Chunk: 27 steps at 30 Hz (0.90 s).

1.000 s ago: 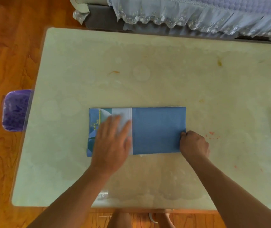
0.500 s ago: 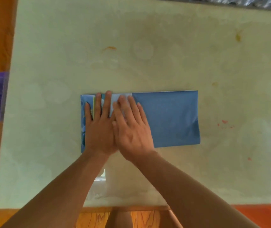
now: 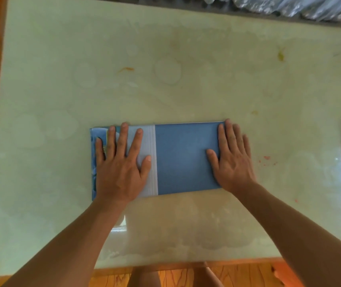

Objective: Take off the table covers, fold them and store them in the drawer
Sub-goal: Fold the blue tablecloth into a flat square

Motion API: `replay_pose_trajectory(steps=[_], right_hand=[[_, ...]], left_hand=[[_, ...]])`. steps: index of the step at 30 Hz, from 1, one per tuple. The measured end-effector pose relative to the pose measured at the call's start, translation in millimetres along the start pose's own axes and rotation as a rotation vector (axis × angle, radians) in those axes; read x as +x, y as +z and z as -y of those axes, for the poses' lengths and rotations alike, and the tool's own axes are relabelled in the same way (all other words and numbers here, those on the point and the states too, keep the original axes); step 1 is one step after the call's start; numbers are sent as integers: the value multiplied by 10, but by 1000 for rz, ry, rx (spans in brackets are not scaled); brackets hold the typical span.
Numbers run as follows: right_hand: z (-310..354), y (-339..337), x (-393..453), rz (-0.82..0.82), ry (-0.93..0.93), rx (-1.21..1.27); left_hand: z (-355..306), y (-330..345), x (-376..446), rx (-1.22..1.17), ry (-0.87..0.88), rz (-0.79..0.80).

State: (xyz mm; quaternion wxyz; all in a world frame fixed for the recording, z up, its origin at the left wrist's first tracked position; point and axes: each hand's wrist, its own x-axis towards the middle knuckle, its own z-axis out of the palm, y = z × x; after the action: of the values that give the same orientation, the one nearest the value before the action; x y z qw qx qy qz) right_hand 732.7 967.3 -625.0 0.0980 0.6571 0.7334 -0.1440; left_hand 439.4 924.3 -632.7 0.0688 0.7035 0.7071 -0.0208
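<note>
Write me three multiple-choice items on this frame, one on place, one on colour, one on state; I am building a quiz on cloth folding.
1. Where does the right hand rest?
A. on the right end of the folded table cover
B. on the cover's left end
C. off the table

2. What colour is the widest visible panel of the cover?
A. red
B. plain blue
C. green

3. How does the left hand lie?
A. curled in a fist
B. pinching a corner
C. flat, with fingers spread on the cover

Answers:
1 A: its palm sits over the cover's right edge, partly on the table.
2 B: the large panel between the hands is plain blue.
3 C: its straight fingers press the patterned left end.
</note>
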Motion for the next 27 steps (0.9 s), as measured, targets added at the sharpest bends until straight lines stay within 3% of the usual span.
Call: replay_pose_trajectory(steps=[4, 6, 9, 13, 18, 22, 25, 27], right_hand=[[390, -166, -44, -92, 128, -1], [699, -218, -65, -145, 3, 41], [958, -81, 16, -86, -176, -1], [912, 70, 82, -34, -145, -22], [919, 59, 90, -57, -195, 5], [521, 31, 130, -157, -92, 60], [281, 33, 121, -110, -23, 39], [293, 18, 126, -87, -31, 53]], left_hand=[[-16, -22, 1, 17, 2, 13], [-31, -26, 8, 30, 3, 10], [-21, -3, 20, 42, 8, 4], [-110, -66, 23, 55, -6, -34], [-373, -58, 152, -22, 202, -47], [-338, 36, 152, -14, 182, -20], [-329, 21, 147, -42, 167, -7], [-165, 10, 101, -9, 66, 3]])
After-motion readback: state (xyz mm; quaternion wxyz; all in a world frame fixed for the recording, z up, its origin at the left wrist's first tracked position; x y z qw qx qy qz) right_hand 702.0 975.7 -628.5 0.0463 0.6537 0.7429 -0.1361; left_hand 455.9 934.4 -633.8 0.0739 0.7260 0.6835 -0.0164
